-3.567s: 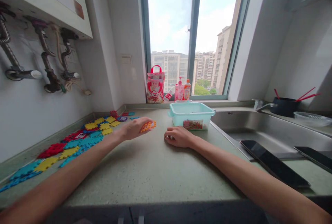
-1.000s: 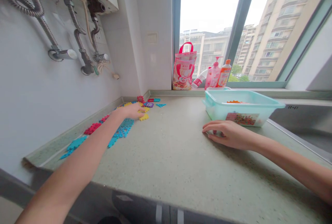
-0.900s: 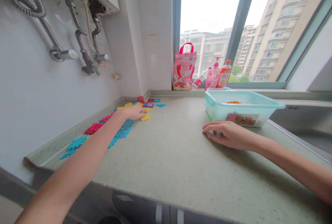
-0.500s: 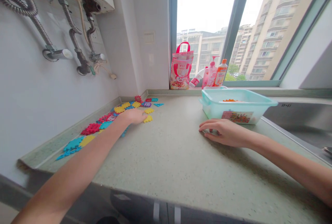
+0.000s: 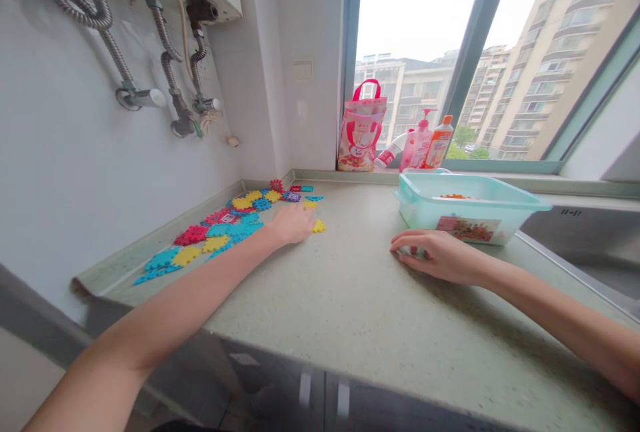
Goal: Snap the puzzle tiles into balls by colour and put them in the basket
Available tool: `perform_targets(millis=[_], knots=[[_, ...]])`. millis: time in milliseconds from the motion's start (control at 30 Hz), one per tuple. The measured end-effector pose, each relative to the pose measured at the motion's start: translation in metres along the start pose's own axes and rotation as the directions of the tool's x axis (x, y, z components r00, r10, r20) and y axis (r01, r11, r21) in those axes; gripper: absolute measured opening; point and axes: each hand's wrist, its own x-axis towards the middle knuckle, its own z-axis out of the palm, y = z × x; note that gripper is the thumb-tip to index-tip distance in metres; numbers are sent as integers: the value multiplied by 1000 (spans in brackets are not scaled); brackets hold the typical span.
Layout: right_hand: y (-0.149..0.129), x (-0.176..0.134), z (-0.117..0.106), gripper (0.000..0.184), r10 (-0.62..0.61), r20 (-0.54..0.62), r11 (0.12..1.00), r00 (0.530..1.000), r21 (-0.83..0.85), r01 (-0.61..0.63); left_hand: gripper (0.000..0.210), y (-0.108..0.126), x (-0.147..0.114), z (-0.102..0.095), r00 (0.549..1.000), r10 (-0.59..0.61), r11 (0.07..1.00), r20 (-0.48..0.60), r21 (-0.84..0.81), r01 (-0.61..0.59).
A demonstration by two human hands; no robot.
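Left hand (image 5: 294,224), frame centre, bends beside 2 yellow pieces (image 5: 319,226), grip indeterminable; right hand (image 5: 436,255), centre right, lies loosely curled, fingers parted, near turquoise box (image 5: 465,209).

The toothed pieces (image 5: 191,235) look matt plastic, the tub (image 5: 423,208) smooth, translucent plastic.
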Motion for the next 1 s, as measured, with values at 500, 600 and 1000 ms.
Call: perform_targets(millis=[500,600,1000], knots=[[1,-1,0,30,-46,10,997,999,-62,47,43,-117,-219,-5,900,-178,984,-397,-59,168],[6,-1,3,29,-18,10,998,1000,-53,19,49,-126,-235,15,974,-117,992,-195,-78,103],[2,0,5,32,60,22,997,998,51,-61,69,-94,-181,11,982,-134,988,-131,-89,123]])
